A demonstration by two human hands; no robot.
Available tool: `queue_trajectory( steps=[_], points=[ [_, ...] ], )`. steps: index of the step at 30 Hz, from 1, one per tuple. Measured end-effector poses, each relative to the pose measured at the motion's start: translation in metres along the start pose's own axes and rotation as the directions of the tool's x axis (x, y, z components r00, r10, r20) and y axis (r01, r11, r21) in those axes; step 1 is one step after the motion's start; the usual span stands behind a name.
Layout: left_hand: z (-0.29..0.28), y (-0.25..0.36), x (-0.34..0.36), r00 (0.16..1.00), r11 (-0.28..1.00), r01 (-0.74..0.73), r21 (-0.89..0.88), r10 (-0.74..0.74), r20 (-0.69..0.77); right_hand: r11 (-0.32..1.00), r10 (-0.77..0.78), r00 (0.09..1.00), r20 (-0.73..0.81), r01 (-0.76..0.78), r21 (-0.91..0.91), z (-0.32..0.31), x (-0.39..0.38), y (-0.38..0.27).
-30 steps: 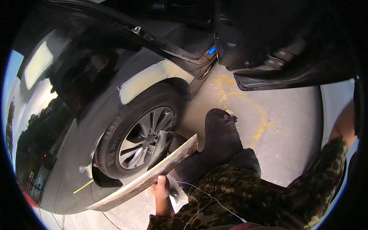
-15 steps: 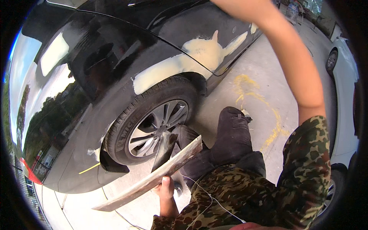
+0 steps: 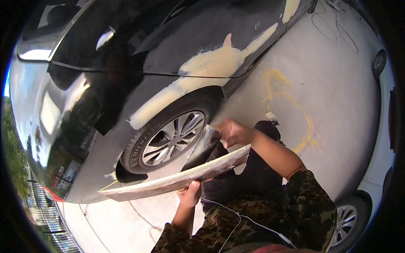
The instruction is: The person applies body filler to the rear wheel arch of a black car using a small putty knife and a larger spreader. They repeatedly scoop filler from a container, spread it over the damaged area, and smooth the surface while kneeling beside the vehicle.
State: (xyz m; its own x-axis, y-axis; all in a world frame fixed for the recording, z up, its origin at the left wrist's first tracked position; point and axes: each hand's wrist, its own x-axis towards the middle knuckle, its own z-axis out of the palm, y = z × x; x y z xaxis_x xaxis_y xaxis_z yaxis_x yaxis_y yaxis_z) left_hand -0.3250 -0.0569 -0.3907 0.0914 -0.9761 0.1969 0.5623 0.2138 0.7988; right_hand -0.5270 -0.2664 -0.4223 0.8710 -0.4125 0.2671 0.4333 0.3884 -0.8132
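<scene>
My left hand grips the lower edge of a long flat board, thumb against its near face. Pale filler runs along the board's upper edge. Behind the board, a dark flat spreader with greyish smears slants upward; its lower end is hidden. My right hand is at the spreader's upper end, fingers bent around it. Beyond my hands is a black car with cream filler spread over the wheel arch and the panel beside it. The wheel stands just past the board.
My bent knees in dark trousers are below the board. A thin white cable crosses my camouflage top. Yellow marks and a small pale block lie on the concrete floor. A white car stands at the right.
My right arm has come down from the upper right, bringing my hand to the spreader. The board is tilted less steeply. The head view has shifted, so the car appears turned.
</scene>
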Motion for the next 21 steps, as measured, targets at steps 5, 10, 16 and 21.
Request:
queue_trajectory(
  steps=[5,10,16,21],
  points=[
    [0.078,0.083,0.025,0.973,0.969,0.225,0.102,-0.218,-0.071,0.99,0.072,0.897,-0.437,-0.011,0.14,0.079,0.007,-0.07],
    [0.174,0.188,0.058,0.969,0.98,0.2,0.006,-0.197,-0.151,0.912,-0.066,0.719,-0.692,0.325,0.251,0.136,0.025,-0.192],
    [0.231,0.306,0.062,0.967,0.989,0.111,-0.095,-0.129,-0.219,0.889,-0.237,0.26,-0.936,0.447,-0.101,0.226,-0.035,-0.347],
    [0.244,0.325,0.045,0.969,0.999,0.007,0.035,0.002,-0.247,0.915,-0.357,0.362,-0.861,0.322,-0.244,0.341,-0.021,-0.369]
  ],
)
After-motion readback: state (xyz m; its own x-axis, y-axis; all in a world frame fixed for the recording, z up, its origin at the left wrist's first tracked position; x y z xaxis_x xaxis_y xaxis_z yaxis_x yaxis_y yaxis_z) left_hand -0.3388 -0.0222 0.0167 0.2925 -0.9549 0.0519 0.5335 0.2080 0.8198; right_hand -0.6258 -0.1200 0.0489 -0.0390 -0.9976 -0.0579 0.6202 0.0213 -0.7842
